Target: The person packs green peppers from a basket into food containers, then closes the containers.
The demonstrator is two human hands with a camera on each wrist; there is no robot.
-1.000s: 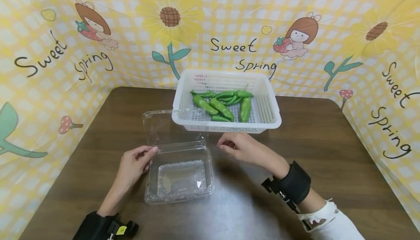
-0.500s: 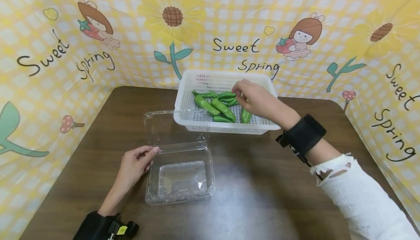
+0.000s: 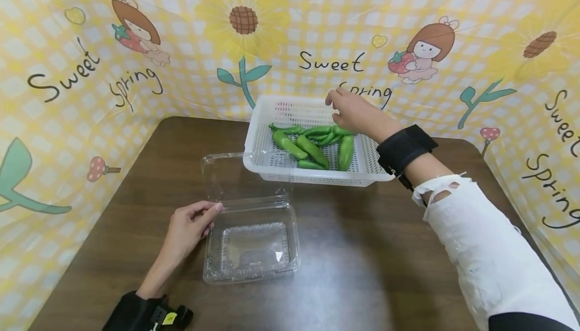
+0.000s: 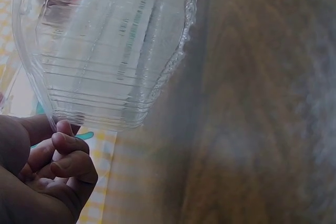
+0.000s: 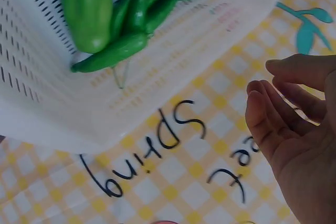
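While our left hand rests its loosely curled fingertips against the corner of the clear box, gripping nothing, a nudge could slide that light box across the table. Its open lid leans on the white basket, crowding the way. Our right hand hovers relaxed and empty above the green peppers; a hurried grab could tip the basket.

The right hand has been carried from the table, where it lay just in front of the basket, up and over the peppers to the basket's far rim. Half a second ago it was held low among the peppers; now it is raised above them, empty, with the fingers loosely extended.
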